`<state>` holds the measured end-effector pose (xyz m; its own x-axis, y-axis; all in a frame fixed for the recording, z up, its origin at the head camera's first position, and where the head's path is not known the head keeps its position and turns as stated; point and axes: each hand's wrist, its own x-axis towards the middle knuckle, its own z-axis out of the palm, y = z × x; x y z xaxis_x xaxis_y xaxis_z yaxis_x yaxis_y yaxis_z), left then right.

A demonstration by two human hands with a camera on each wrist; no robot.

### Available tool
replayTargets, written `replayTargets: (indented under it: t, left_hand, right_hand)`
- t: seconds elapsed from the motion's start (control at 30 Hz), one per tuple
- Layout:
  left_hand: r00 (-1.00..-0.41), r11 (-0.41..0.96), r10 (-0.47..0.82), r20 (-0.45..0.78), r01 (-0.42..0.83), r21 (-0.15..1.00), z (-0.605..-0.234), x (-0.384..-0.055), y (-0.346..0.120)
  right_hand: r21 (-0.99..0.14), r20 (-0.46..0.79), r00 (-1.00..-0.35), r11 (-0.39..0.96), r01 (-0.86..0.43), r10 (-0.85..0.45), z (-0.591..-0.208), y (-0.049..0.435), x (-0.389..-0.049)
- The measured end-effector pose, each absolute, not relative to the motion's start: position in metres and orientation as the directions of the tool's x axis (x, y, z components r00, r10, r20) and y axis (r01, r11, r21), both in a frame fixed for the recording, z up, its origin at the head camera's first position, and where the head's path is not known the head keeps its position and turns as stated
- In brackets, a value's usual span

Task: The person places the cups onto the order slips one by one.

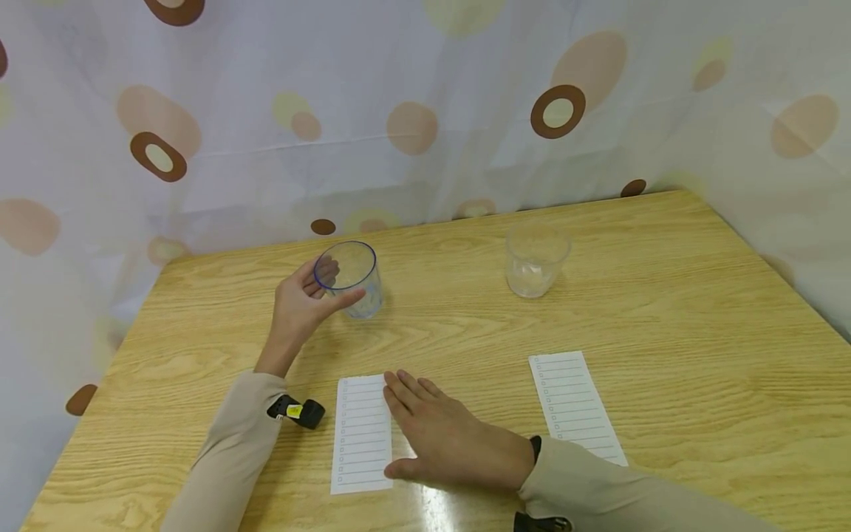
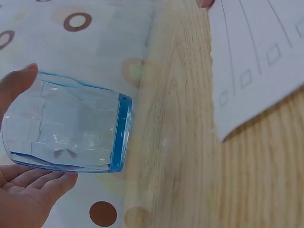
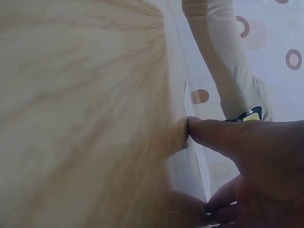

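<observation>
In the head view my left hand [image 1: 297,309] holds a clear drinking cup [image 1: 373,294] with a blue rim, thumb on the near side and fingers around the far side. The left wrist view shows the same cup [image 2: 78,126] between thumb and fingers, with a thick blue base. A narrow lined checklist sheet [image 1: 362,436] lies on the table in front of me. My right hand [image 1: 455,443] rests at its right edge, fingers extended and thumb apart. Seen from the right wrist, thumb and fingertips of that hand [image 3: 268,159] touch the thin edge of the paper [image 3: 202,168].
A second clear cup [image 1: 534,270], without a coloured rim, stands upright farther back on the right. Another lined checklist sheet [image 1: 573,395] lies at the right, partly behind my right sleeve [image 1: 598,480]. The wooden table [image 1: 698,318] meets a patterned curtain [image 1: 452,66] at the back.
</observation>
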<state>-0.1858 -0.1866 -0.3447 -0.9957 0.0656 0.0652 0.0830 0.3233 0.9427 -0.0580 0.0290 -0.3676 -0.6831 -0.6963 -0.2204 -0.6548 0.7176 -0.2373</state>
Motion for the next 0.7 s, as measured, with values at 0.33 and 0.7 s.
replayTargets:
  t: [0.33,0.7]
  left_hand:
    - [-0.993,0.342,0.096,0.061,0.091,0.935,-0.338,-0.176,-0.193]
    - [-0.988,0.400,0.119,0.102,0.142,0.906,-0.334,-0.157,-0.204]
  right_hand:
    - [-0.234,-0.220,-0.682,0.716,-0.658,-0.698,-0.368,0.028,-0.060]
    - [-0.224,-0.218,-0.680,0.714,-0.663,-0.700,-0.368,0.026,-0.059]
